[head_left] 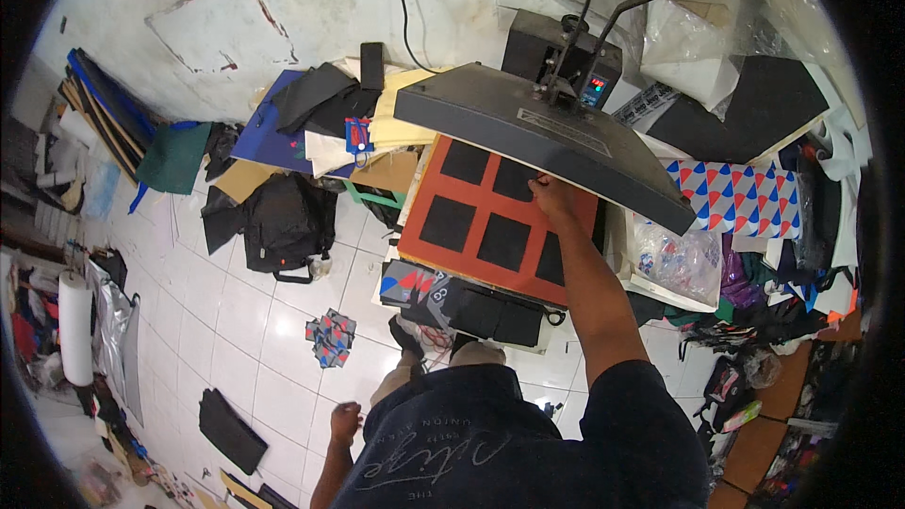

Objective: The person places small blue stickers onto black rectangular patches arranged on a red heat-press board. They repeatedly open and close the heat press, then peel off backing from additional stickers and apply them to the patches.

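My right hand reaches under the raised upper plate of a heat press, fingers pinched at the edge of a black square piece. Several such squares, including a near black square, lie in rows on the orange-red pad of the press. The upper plate hides part of the far row, and my forearm covers some of the right side. My left hand hangs low beside my body with its fingers curled; I see nothing in it.
Stacked black pieces and a patterned grey piece lie along the press's near edge. Patterned pieces sit on the tiled floor, with a black backpack farther left. A patterned sheet and plastic bag are at right.
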Demonstrator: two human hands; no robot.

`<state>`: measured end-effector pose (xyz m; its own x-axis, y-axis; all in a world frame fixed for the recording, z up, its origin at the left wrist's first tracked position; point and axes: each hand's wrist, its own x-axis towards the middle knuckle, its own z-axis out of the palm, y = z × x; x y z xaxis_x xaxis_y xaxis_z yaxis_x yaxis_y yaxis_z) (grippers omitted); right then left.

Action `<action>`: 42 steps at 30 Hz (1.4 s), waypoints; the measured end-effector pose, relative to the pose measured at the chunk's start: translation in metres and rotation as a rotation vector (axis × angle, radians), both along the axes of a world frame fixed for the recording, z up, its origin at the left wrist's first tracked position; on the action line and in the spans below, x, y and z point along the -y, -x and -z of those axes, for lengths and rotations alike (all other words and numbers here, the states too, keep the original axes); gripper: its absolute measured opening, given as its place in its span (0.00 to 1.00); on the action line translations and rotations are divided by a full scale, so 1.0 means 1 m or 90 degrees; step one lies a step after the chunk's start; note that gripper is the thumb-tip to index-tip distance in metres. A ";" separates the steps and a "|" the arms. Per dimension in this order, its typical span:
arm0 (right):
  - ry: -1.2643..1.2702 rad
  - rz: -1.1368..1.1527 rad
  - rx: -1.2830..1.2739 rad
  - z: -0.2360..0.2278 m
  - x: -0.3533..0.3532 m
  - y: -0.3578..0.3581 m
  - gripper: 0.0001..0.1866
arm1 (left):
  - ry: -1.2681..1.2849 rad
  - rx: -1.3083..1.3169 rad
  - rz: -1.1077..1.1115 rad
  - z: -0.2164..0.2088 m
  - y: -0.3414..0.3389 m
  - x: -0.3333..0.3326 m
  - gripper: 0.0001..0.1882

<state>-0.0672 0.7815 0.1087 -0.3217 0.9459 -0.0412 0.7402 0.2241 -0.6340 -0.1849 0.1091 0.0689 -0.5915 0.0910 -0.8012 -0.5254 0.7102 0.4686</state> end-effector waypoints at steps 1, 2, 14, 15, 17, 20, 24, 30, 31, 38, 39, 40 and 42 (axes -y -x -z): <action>-0.015 -0.002 0.005 0.004 -0.003 0.002 0.15 | 0.014 0.032 -0.032 0.008 0.000 0.013 0.16; -0.025 -0.009 0.008 0.008 -0.004 0.003 0.15 | -0.002 0.062 -0.071 0.013 -0.001 0.024 0.16; -0.053 0.027 0.092 0.002 -0.001 0.006 0.15 | -0.043 -0.001 -0.035 -0.011 0.022 -0.034 0.17; -0.057 0.018 0.091 -0.001 0.000 0.007 0.15 | -0.063 -0.005 -0.031 -0.012 0.022 -0.036 0.17; -0.042 0.011 0.116 -0.008 0.000 0.010 0.16 | -0.071 -0.005 -0.034 -0.011 0.020 -0.040 0.17; -0.040 0.003 0.139 -0.022 0.009 0.014 0.16 | -0.054 0.013 -0.031 -0.007 0.017 -0.033 0.17; -0.086 -0.002 0.089 -0.028 0.010 0.006 0.17 | -0.009 0.051 -0.020 0.001 0.014 -0.022 0.16; -0.240 0.004 0.006 -0.027 0.009 0.000 0.16 | 0.007 0.058 -0.032 0.012 0.013 0.001 0.16; -0.143 -0.027 -0.071 -0.042 0.031 -0.001 0.15 | -0.019 0.048 -0.015 0.012 0.010 0.008 0.16; 0.315 -0.276 -0.065 -0.091 0.191 -0.074 0.14 | 0.007 0.024 0.007 -0.012 0.014 -0.027 0.18; 0.296 -0.318 -0.042 -0.064 0.213 -0.088 0.13 | 0.009 0.030 0.016 -0.012 0.013 -0.030 0.18; 0.298 -0.297 0.062 -0.041 0.232 -0.101 0.14 | 0.010 0.033 0.025 -0.010 0.013 -0.032 0.18; 0.264 -0.272 0.162 0.003 0.258 -0.124 0.18 | 0.002 0.044 0.046 -0.004 0.014 -0.039 0.18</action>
